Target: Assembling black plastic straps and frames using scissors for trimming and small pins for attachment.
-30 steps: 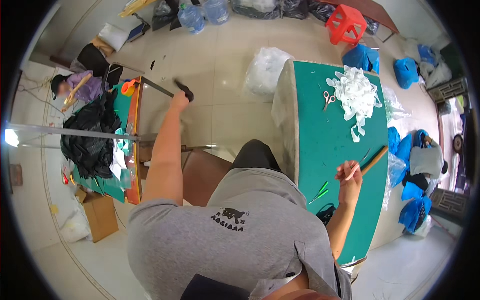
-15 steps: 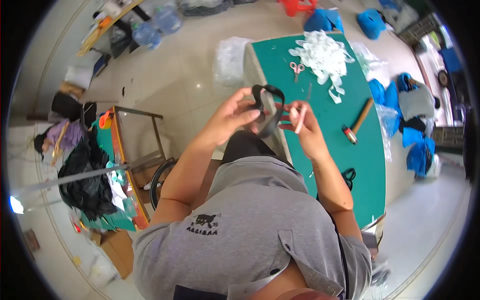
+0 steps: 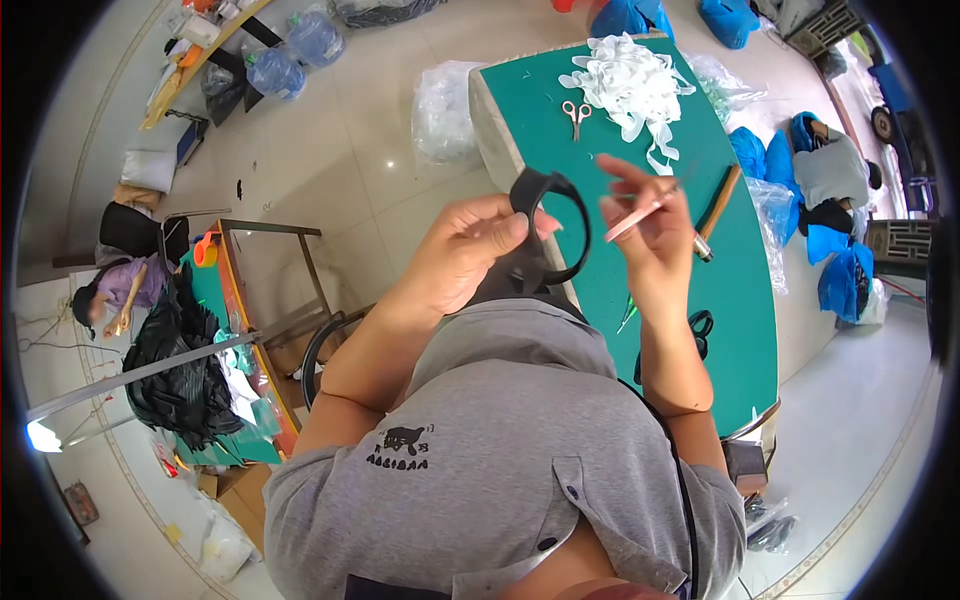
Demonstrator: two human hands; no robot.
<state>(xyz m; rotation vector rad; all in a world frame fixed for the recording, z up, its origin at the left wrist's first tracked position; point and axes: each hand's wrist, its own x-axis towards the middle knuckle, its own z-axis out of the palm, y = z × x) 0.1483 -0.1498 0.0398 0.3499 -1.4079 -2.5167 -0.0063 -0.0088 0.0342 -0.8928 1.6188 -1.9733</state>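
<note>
My left hand (image 3: 470,255) grips a black strap piece (image 3: 545,235), fingers curled shut round its lower part; thumb lies on the top edge. Strap is matte black, flat, bent into a closed loop w/ a wider tab hanging below. It sits in the air above the near edge of the green table (image 3: 740,330), between both hands.

My right hand (image 3: 650,235) pinches a thin pinkish stick (image 3: 640,212) betw. thumb and forefinger, other fingers loosely spread.

On the table: black scissors (image 3: 700,328), wood-handled tool (image 3: 716,212), small scissors (image 3: 575,115), pile of white strips (image 3: 630,85). Beyond it, blue bags (image 3: 770,160) on the floor; contents cannot be made out.
</note>
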